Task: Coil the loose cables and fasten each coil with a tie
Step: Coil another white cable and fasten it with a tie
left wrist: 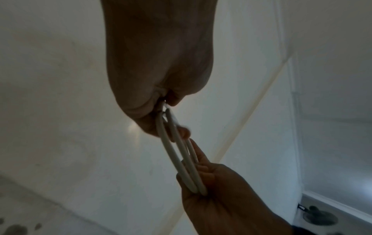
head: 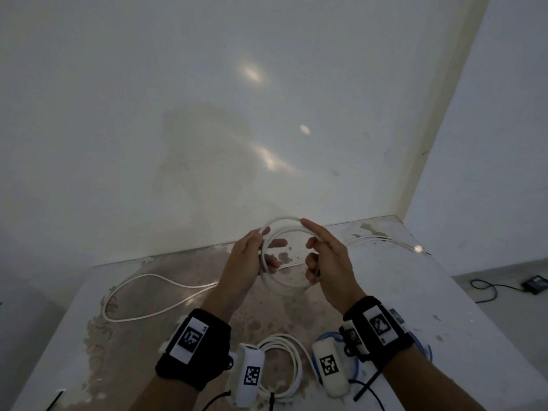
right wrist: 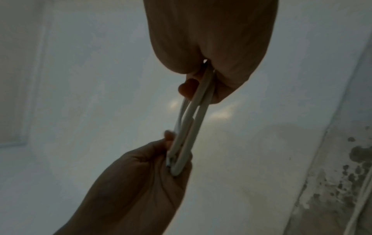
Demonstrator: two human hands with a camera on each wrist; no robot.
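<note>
Now mid-coil: white cable (head: 280,253) looped upright above the tabletop (head: 444,307), left hand (head: 247,256) pinching its left side, right hand (head: 327,256) curled round the right, forefinger out. Loose tail trailing right, nearer that hand.

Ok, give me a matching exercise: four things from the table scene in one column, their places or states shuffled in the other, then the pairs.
Things:
1. white coil
2. loose white cable
3. blue cable
4. black device

Places:
A. on the floor, far right
B. held up between left hand and right hand
C. lying uncoiled on the table's left side
D. under the right wrist, near edge

Pairs: 1-B, 2-C, 3-D, 4-A
</note>
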